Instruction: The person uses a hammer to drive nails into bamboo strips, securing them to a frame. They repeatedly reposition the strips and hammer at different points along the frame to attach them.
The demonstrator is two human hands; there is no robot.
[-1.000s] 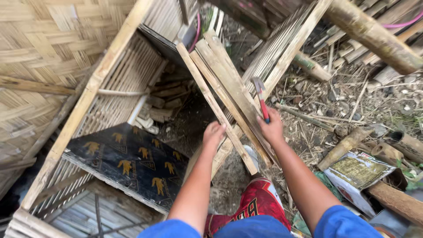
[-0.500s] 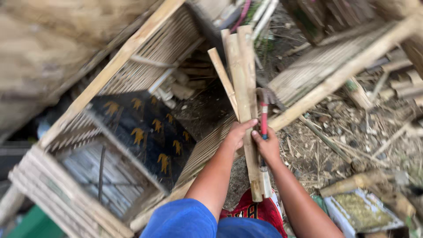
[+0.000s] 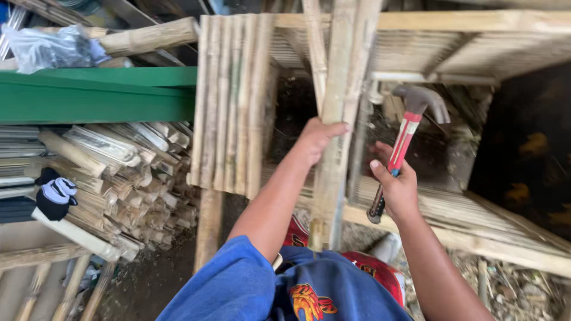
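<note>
From where I watch, the bamboo slats (image 3: 339,119) run off the top edge at twelve o'clock, their upper ends unseen. My left hand (image 3: 318,138) covers part of them, and its palm is hidden. The hammer (image 3: 404,139) handle vanishes inside my right hand (image 3: 395,187). At three o'clock the dark panel (image 3: 529,148) is cut off and blurred.

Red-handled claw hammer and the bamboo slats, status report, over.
Right hand gripping red-handled claw hammer, head up. Left hand clamped on upright pale bamboo slats. Slatted bamboo panel close alongside on the left.
</note>
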